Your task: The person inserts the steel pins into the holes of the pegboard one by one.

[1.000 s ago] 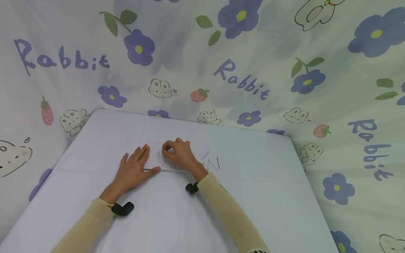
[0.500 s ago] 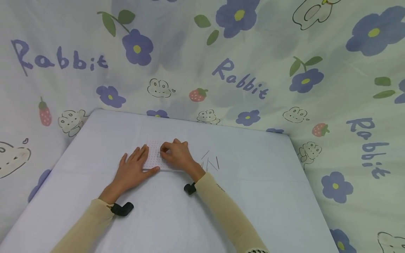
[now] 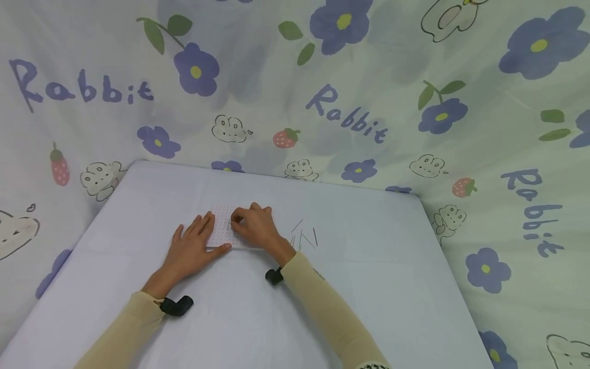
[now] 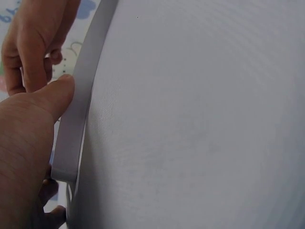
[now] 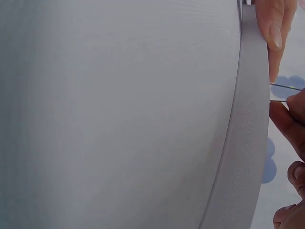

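A thin white board (image 3: 221,236) with rows of pink dots lies on the table. My left hand (image 3: 186,251) rests at its left side with fingers spread, and the thumb (image 4: 62,90) lies against the front edge. Over the middle of the board, my right hand (image 3: 255,225) pinches a thin dark stick (image 5: 278,100) between thumb and forefinger. The stick's end meets the board's surface. Close beside it, another thin dark stick (image 5: 285,87) stands out from the board. The right hand covers much of the board's right half in the head view.
Several loose thin sticks (image 3: 316,237) lie on the white table (image 3: 378,287) just right of the board. A curtain (image 3: 258,77) printed with flowers and rabbits hangs behind the table and along its sides.
The head view has shifted slightly. My right fingertips have edged left, close to the standing stick, still pinching. My left hand has stayed in place on the board.
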### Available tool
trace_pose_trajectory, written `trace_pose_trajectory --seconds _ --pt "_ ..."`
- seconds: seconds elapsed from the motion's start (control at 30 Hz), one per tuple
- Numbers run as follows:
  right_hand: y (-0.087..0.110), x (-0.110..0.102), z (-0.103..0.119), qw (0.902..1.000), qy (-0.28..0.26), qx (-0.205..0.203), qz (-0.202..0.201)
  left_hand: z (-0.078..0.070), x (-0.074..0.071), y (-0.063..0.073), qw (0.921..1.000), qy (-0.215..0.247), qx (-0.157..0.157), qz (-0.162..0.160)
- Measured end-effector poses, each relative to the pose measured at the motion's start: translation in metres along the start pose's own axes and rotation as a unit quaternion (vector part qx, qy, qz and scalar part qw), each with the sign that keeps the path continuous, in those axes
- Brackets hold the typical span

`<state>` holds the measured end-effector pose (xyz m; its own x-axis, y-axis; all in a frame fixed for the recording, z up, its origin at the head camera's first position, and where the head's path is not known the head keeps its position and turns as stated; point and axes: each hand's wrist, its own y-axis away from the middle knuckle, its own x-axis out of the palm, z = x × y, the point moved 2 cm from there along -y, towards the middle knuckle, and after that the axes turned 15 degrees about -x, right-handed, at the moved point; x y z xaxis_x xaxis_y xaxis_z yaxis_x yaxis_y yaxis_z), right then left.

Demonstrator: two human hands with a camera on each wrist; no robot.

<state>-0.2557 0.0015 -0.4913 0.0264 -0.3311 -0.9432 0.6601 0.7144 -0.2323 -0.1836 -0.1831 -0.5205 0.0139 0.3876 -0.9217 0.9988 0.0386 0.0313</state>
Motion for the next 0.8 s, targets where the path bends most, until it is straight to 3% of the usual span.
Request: trace_pose_trajectory --seconds 0.57,0.8 --pt "-0.0002 0.001 0.0012 0.9994 0.013 0.03 0.009 0.0001 0.0015 -0.0005 1.0 0.0 0.001 -0.002" --pt "0.0055 -0.0069 -0.0029 0.9978 -0.016 0.065 -0.002 0.0015 0.0022 -0.0008 1.0 0.0 0.002 -0.005"
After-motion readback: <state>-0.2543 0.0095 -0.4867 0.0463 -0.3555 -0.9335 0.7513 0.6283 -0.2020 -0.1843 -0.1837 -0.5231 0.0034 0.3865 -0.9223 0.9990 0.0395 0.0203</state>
